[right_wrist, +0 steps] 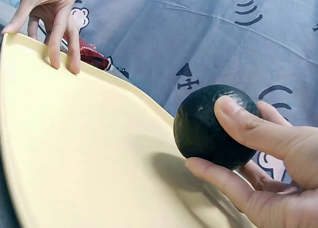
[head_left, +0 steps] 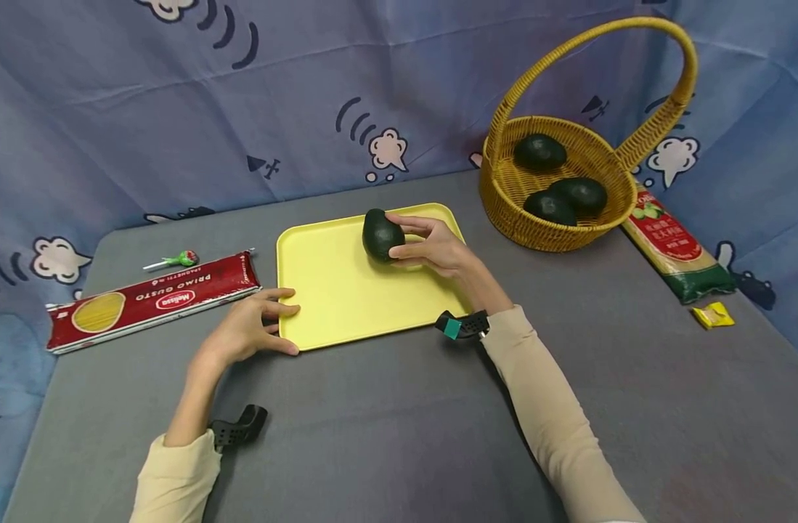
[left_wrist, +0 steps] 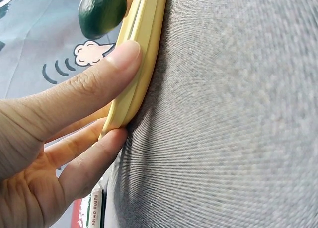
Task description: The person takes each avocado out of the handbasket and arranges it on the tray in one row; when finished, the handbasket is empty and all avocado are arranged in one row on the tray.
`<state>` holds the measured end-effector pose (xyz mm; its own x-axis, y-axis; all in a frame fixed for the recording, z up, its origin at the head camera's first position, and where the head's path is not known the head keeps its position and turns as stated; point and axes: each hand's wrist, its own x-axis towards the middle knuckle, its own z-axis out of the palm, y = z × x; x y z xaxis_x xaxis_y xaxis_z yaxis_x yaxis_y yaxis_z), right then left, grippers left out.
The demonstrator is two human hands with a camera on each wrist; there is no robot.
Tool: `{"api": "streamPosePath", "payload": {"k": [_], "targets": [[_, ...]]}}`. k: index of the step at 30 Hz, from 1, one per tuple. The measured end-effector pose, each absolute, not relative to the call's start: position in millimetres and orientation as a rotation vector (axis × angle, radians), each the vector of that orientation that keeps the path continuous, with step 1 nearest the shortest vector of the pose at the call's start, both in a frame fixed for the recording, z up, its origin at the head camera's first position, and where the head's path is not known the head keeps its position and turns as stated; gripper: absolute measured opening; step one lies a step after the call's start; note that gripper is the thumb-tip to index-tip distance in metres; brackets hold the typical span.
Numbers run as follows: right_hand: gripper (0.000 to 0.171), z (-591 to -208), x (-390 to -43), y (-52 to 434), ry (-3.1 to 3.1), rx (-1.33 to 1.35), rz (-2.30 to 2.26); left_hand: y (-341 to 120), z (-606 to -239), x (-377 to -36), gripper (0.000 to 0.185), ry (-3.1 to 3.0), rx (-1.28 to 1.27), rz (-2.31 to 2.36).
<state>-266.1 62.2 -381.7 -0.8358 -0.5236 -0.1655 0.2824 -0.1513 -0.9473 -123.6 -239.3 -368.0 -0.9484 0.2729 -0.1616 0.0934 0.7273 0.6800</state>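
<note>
In the head view, my right hand (head_left: pixel 440 248) holds a dark green avocado (head_left: pixel 380 236) between thumb and fingers, over the back part of a yellow tray (head_left: pixel 346 299). A shadow lies on the tray under the avocado (right_wrist: pixel 206 131) in the right wrist view, with a gap between them. My left hand (head_left: pixel 247 325) grips the tray's front left corner. Its thumb presses the rim in the left wrist view, and its fingers reach over the side edge. Part of the right hand's fingers is hidden behind the avocado.
A yellow wicker basket (head_left: pixel 536 234) with a tall handle holds three avocados at the back right. Beside it lie a pasta packet (head_left: pixel 680 247) and a yellow wrapped candy (head_left: pixel 713 315). Left of the tray are a red spaghetti packet (head_left: pixel 153 299) and a lollipop (head_left: pixel 188 258).
</note>
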Motion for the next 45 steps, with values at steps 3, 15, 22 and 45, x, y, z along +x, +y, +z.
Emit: {"api": "streamPosePath", "payload": {"k": [3, 15, 22, 45], "targets": [[0.067, -382.7, -267.6, 53.7, 1.606, -0.273, -2.020, -239.3, -366.7, -123.3, 0.065, 2.684, 0.288, 1.032], [0.067, -383.3, -275.0, 17.5, 1.586, -0.295, -1.992, -239.0, -367.8, -122.9, 0.064, 2.704, 0.304, 1.017], [0.066, -384.4, -277.9, -5.2, 1.581, -0.325, -1.980, -239.5, -369.6, -123.0, 0.064, 2.718, 0.310, 1.001], [0.060, -385.0, -269.3, -68.0, 1.770, -0.335, -1.898, -239.1, -369.1, -125.8, 0.063, 2.716, 0.300, 0.975]]}}
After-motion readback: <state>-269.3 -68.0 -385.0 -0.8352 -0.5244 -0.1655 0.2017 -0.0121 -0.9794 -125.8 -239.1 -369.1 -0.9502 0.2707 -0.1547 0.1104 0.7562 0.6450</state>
